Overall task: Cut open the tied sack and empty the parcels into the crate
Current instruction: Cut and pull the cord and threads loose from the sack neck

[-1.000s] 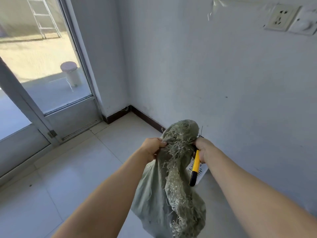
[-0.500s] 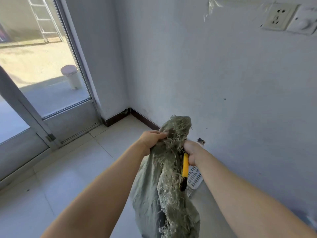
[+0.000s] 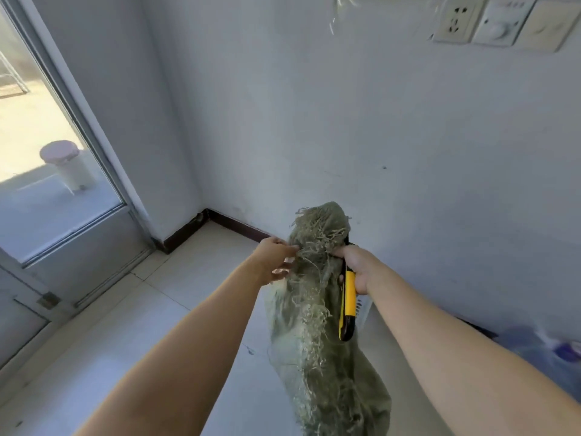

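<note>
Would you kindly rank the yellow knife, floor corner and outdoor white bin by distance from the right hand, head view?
1. yellow knife: held in the right hand.
2. floor corner: ahead, left.
3. white bin: outside, far left.

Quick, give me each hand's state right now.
Left hand: grips the frayed grey-green woven sack near its top.
Right hand: holds a yellow-and-black utility knife against the sack.

Wall socket (image 3: 456, 22), glass door (image 3: 47, 152), capped white post (image 3: 67, 165) outside.
</note>
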Demonstrator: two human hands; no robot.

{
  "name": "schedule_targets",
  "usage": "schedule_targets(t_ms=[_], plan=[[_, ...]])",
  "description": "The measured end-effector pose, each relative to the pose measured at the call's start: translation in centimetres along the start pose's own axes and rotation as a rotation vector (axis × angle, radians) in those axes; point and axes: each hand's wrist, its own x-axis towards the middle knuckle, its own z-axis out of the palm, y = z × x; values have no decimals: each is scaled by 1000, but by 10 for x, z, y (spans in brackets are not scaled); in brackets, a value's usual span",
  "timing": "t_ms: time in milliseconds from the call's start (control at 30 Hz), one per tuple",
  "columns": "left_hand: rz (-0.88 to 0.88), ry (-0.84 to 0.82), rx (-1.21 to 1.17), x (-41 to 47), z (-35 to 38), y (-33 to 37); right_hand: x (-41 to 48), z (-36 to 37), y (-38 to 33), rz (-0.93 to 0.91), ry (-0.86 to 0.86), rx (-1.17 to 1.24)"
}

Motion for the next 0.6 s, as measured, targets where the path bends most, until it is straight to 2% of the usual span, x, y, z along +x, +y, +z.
schedule_targets(t_ms=[67, 100, 200, 233, 267, 367, 433, 533, 600], plan=[[-3, 123, 180, 4, 1, 1, 0, 7, 7, 18, 24, 43], [-10, 84, 200, 3, 3, 2, 1, 10, 12, 29, 35, 49], [-100, -284, 63, -2, 13, -6, -3, 21, 31, 51, 26, 48], [-92, -338, -7, -2, 17, -11, -6, 24, 36, 54, 10, 61], [-73, -332, -80, 2, 21, -16, -9, 25, 39, 62, -2, 89], [-80, -169, -239, 13, 20, -25, -12, 13, 40, 65, 26, 205], [-64, -142, -203, 23, 15, -34, -7, 0, 40, 38, 74, 259], [-71, -222, -131, 21, 19, -49, -2, -4, 41, -33, 157, 99], [-87, -334, -169, 16, 24, -48, 1, 1, 45, -70, 88, -27]])
